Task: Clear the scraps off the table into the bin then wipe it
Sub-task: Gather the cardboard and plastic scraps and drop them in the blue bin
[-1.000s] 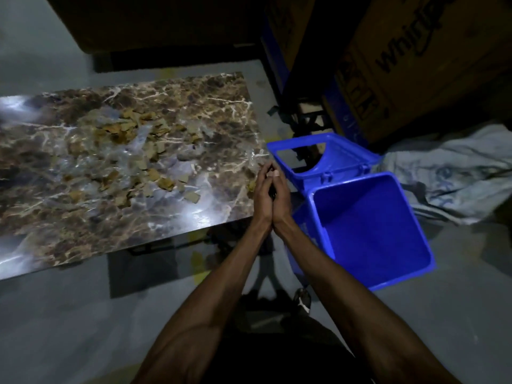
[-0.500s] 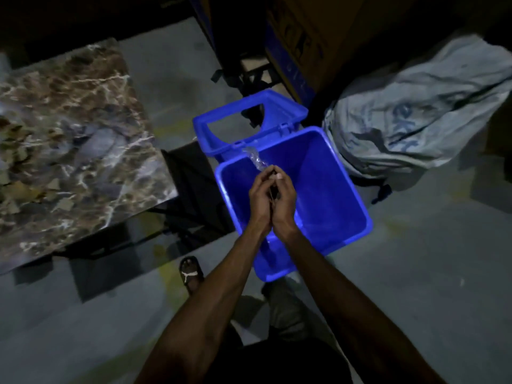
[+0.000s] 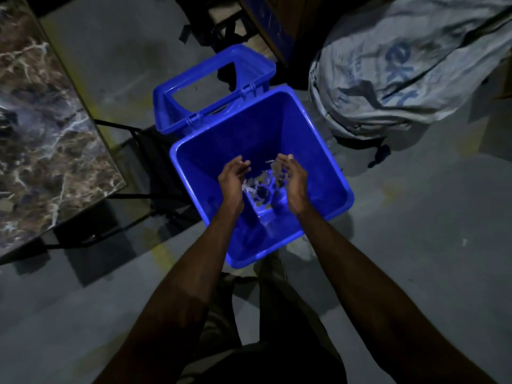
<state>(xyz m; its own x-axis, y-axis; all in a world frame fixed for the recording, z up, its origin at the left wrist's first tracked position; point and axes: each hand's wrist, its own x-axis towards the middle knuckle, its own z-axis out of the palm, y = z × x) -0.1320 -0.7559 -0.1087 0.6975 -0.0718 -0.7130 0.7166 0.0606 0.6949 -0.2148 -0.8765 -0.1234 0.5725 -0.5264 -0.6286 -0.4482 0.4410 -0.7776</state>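
Both of our hands hang over the mouth of the square blue plastic bin [image 3: 327, 151], palms turned toward each other and well parted: our left hand [image 3: 232, 176] and our right hand [image 3: 294, 181] have loosely curved, relaxed fingers and grip nothing. Between them a loose scatter of small pale scraps of thin paper and clear film [image 3: 264, 184] shows inside the bin; we cannot tell which pieces are falling and which already lie on the bottom. The bin's hinged blue frame lid [image 3: 194, 87] is thrown back on the far side. The brown-and-white marbled surface [image 3: 47, 151] stands to the left, near the bin but apart from it. We judge the scraps to be very light, limp and prone to flutter or cling to skin, so they are best gathered by sweeping them into a heap and cupping them between two palms, not by pinching single pieces. Most of the marbled surface is cut off by the frame edge, so how many scraps remain on it cannot be read. The dim light blurs the bin's floor, no wiping cloth is identifiable, and the grey printed sack [image 3: 410, 59] beyond hides what is behind it.
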